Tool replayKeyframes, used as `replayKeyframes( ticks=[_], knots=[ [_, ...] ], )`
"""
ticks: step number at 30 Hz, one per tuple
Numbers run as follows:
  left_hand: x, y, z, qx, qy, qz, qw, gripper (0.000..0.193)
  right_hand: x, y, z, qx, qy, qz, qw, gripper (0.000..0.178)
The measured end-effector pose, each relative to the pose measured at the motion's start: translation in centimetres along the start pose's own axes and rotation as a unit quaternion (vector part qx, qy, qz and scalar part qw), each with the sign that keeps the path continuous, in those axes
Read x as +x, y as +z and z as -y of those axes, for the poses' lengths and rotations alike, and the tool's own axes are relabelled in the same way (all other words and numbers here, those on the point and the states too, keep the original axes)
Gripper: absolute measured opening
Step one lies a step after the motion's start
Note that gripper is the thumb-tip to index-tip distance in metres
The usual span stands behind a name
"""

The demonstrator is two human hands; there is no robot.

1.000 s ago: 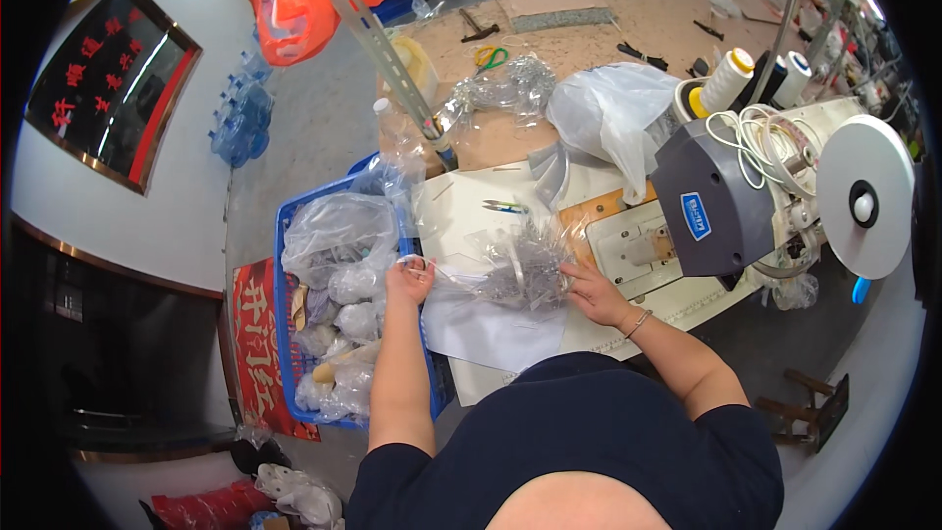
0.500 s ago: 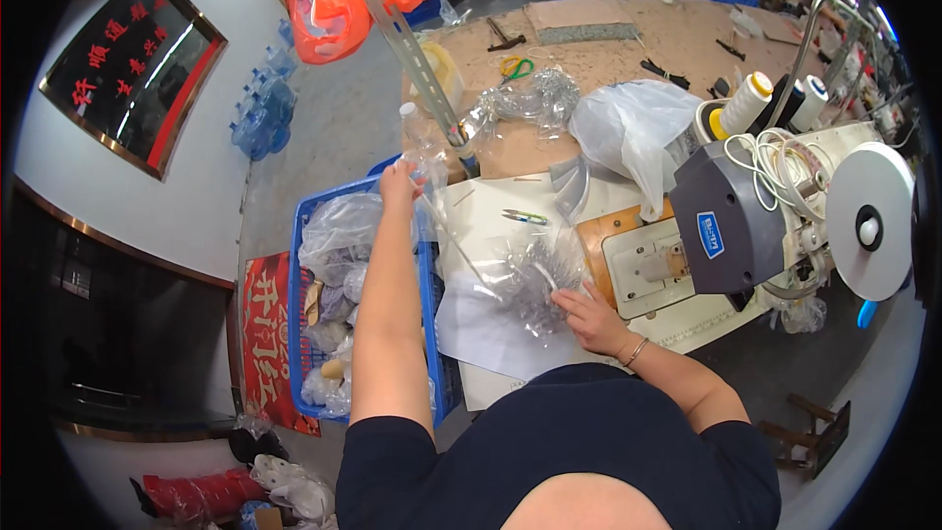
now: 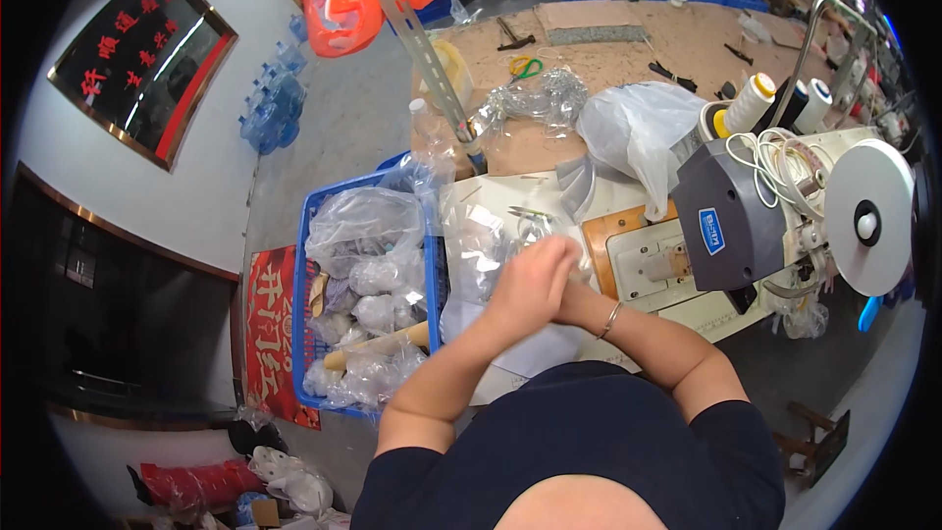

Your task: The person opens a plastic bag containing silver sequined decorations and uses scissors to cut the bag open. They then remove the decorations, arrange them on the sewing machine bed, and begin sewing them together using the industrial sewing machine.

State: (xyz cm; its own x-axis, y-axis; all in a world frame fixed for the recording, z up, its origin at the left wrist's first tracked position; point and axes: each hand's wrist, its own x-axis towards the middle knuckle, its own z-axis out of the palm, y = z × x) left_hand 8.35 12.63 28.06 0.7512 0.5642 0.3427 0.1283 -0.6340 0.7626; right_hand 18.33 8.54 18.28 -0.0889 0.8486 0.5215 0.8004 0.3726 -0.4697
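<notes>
My left hand (image 3: pixel 535 280) crosses over the front of my right hand (image 3: pixel 574 303) above the white machine table (image 3: pixel 491 390). The left fingers are bent and pressed together; what they hold, if anything, is hidden. My right hand lies mostly behind the left, its fingers out of sight, a bracelet on its wrist. Crumpled clear plastic (image 3: pixel 478 245) lies to the left of both hands, and more shiny plastic shows just beyond them. Small thread snips (image 3: pixel 528 212) lie beyond the hands. A white sheet (image 3: pixel 540 351) lies underneath.
Right of my hands stands a grey sewing machine (image 3: pixel 721 206) with thread spools (image 3: pixel 751 103). A blue basket (image 3: pixel 433 280) of plastic-wrapped items sits at the left. Behind are a metal post (image 3: pixel 417 54), a white plastic bag (image 3: pixel 633 128) and a brown worktable (image 3: pixel 589 64).
My left hand has come from above the basket to the right, over my right hand. The grey bundle under my right hand is now largely hidden, and the clear plastic has shifted.
</notes>
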Motion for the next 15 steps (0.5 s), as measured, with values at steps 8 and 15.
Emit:
replayKeyframes(
  ticks=[8,15],
  knots=[
    [-8.4,5.8,9.6,-0.556,-0.168,-0.299,0.757,0.005,0.3,2.7,-3.9,-0.05,0.036,0.159,0.985,0.009],
    [-9.0,5.4,15.7,-0.616,-0.283,-0.338,0.653,0.007,-1.0,2.3,-4.2,0.092,0.088,-0.081,0.989,0.005]
  ],
)
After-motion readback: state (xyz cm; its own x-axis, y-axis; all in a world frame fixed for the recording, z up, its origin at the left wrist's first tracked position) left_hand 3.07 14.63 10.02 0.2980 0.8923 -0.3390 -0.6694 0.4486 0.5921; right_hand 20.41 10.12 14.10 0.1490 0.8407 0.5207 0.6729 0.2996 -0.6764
